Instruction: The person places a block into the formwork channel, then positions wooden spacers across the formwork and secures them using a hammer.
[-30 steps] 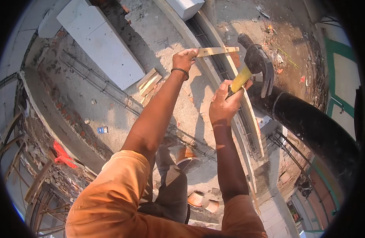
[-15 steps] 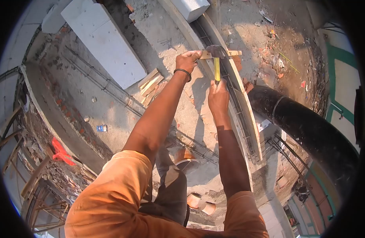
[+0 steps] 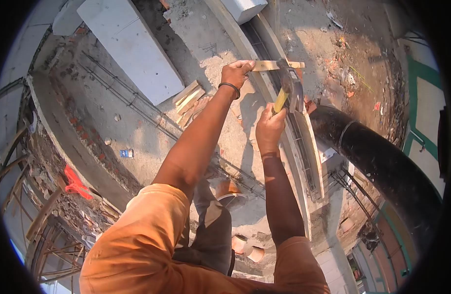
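Observation:
Pinched in my left hand (image 3: 235, 76) is the near end of a short wooden strip (image 3: 267, 65), which lies across two long boards (image 3: 311, 147). Rebar (image 3: 298, 139) runs in the narrow gap between those boards. My right hand (image 3: 270, 127) grips the yellow handle of a hammer (image 3: 281, 100). The dark hammer head is over the right board, just beside the strip's far part; whether it touches the strip is unclear.
A white block (image 3: 244, 9) sits at the top of the boards. A large pale slab (image 3: 132, 46) lies at upper left, with wood pieces (image 3: 189, 102) near its lower end. A thick black pipe (image 3: 377, 157) curves on the right. Rebar (image 3: 132, 104) crosses the ground.
The hammer first swung from the right onto the strip, then lifted and tilted back to the right. My left hand still holds the strip. The view has shifted slightly.

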Motion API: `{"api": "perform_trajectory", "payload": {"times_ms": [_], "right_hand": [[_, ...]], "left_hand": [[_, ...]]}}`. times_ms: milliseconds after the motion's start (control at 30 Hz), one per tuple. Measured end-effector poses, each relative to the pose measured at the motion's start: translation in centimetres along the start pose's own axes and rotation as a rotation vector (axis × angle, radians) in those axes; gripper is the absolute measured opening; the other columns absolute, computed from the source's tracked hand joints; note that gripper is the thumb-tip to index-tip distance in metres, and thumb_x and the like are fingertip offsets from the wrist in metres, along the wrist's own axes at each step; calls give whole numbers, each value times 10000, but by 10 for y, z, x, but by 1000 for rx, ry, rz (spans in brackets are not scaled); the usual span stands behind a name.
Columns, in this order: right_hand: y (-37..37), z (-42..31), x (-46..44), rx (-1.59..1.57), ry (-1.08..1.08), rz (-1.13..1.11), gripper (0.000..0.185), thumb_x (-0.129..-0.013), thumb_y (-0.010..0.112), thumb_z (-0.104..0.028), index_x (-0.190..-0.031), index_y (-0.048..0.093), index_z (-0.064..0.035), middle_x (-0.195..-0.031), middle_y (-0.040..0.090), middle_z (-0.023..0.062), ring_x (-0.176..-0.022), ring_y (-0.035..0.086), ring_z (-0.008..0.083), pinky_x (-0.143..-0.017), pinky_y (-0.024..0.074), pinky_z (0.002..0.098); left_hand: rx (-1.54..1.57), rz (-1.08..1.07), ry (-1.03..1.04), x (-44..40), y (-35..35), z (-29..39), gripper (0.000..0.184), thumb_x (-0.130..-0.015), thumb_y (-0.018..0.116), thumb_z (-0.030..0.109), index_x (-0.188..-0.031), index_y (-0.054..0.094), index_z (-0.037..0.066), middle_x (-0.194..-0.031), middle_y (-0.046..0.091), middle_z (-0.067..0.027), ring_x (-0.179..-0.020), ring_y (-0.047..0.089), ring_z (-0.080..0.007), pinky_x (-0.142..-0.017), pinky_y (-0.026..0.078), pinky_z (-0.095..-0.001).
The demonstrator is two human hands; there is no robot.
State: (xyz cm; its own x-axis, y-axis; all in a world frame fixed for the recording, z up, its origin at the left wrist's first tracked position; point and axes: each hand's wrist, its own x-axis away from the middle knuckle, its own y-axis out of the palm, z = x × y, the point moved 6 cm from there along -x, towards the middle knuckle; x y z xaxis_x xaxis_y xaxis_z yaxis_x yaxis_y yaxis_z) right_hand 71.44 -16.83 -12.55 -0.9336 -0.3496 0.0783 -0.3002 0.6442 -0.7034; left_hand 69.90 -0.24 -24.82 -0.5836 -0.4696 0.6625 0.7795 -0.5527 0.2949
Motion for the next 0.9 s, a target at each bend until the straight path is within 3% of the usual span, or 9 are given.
{"api": "perform_trajectory", "payload": {"times_ms": [67,233,333,500,633,733,767,867,900], "right_hand": [[15,11,-11,310,134,-308,214,-955,520,-157,-1035,450,29,-901,627,251,-823,637,411,-686,489,444],[-7,-20,4,-21,-77,113,235,-965,509,-183,-1047,479,36,-834,627,272,-783,614,459,-665,460,495],[15,4,-6,171,60,-201,223,-960,517,-179,-1028,489,32,-834,623,276,-782,614,462,-663,456,506],[12,16,-8,294,104,-266,224,-962,513,-190,-1042,493,19,-821,623,270,-793,621,450,-663,457,508],[-13,16,18,48,268,-128,233,-954,531,-196,-1034,491,19,-815,622,256,-793,620,446,-668,453,488],[-40,22,56,3,438,-48,259,-952,543,-216,-1027,488,26,-806,616,239,-767,615,430,-669,445,479],[-40,37,71,-42,518,-49,263,-953,543,-220,-1026,488,26,-806,613,234,-761,613,421,-667,444,475],[-32,66,94,-148,701,-42,272,-956,542,-228,-1027,488,29,-813,608,225,-753,611,397,-663,442,464],[-31,62,84,-162,714,-41,272,-957,542,-227,-1028,488,30,-821,608,225,-756,613,392,-663,442,462]], "left_hand": [[-26,24,-31,3,1,2,278,-847,731,252,-999,697,21,-932,664,-32,-887,603,-125,-796,501,-294],[-4,6,-5,0,-1,-2,289,-841,737,267,-996,699,27,-931,664,-31,-892,603,-128,-803,501,-302],[-29,26,-22,2,1,-2,289,-843,734,271,-1000,700,31,-934,664,-31,-897,604,-131,-815,500,-313],[-32,29,4,4,2,1,272,-857,718,282,-982,701,41,-921,667,-23,-888,604,-131,-817,499,-322],[-212,57,12,0,-1,1,293,-865,703,279,-1000,683,19,-891,676,-36,-878,619,-145,-819,501,-327],[-495,177,312,12,3,26,334,-859,700,271,-1040,660,-6,-952,680,-90,-892,640,-184,-826,509,-349],[-799,254,399,23,9,41,383,-827,688,197,-1134,606,-17,-1121,626,-159,-1054,608,-278,-931,465,-420],[-1199,83,932,53,49,71,468,-777,671,116,-1216,555,7,-1255,528,-189,-1232,478,-348,-1061,347,-478],[-1328,-88,962,56,67,68,561,-782,611,98,-1313,459,-3,-1362,440,-207,-1351,326,-374,-1135,227,-500]]}}
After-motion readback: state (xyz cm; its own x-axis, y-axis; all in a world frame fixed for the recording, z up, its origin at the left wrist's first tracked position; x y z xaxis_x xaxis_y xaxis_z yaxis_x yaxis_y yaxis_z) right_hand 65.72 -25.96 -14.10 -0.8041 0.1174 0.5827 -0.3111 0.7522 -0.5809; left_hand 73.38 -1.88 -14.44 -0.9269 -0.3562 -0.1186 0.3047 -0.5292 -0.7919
